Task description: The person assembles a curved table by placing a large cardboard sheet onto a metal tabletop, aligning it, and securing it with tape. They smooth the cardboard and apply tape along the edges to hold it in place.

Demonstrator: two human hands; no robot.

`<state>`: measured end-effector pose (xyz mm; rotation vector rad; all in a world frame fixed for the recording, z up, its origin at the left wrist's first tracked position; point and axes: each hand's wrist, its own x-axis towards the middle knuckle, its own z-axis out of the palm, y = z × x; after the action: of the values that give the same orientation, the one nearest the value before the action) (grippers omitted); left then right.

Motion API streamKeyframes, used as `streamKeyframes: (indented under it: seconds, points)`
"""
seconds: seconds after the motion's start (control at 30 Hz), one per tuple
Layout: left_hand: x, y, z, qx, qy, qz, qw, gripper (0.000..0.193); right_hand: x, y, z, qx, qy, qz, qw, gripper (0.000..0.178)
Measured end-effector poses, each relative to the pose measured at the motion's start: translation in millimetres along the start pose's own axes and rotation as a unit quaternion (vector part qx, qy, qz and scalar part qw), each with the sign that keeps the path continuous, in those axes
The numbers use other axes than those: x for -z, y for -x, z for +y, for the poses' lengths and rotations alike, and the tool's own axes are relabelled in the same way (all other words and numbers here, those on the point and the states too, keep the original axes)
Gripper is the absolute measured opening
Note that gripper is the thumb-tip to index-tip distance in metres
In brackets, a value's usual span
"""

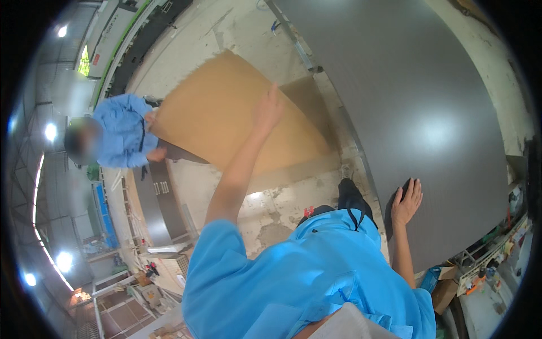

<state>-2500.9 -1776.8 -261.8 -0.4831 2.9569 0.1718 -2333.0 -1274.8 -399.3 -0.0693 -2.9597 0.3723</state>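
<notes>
My right hand (407,203) lies flat with fingers spread on a large dark grey-brown panel (389,73), close to its near left edge. My left arm stretches forward over a big brown sheet (209,113). At the sheet's right-hand edge is my left hand (267,112), smeared by motion; whether its fingers grip that edge I cannot make out. The sheet sits at a slant above the floor, its outline blurred. On its far left side a co-worker in a blue shirt (125,130) has one hand at the sheet's edge and the other lower down.
Pale, stained concrete floor (271,198) lies between the panel and the sheet. Dark boards (155,200) stand at the left. A cardboard box (446,288) and a cluttered rack (485,268) are beside the panel's near right corner. A long machine (121,39) runs along the far left.
</notes>
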Motion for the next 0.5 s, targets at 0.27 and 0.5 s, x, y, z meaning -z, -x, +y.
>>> streamKeyframes:
  seconds: [0.27,0.5]
  points:
    - [65.8,-62.0,-109.0,-0.125,-0.162,0.245,0.948,0.101,-0.3,-3.6,-1.2,0.003,-0.012,-0.016,1.0,0.055]
    - [21.7,-87.5,-163.8,0.004,-0.105,-0.082,0.991,0.063,-0.3,-5.2,-5.2,-0.004,0.005,-0.041,0.999,0.054]
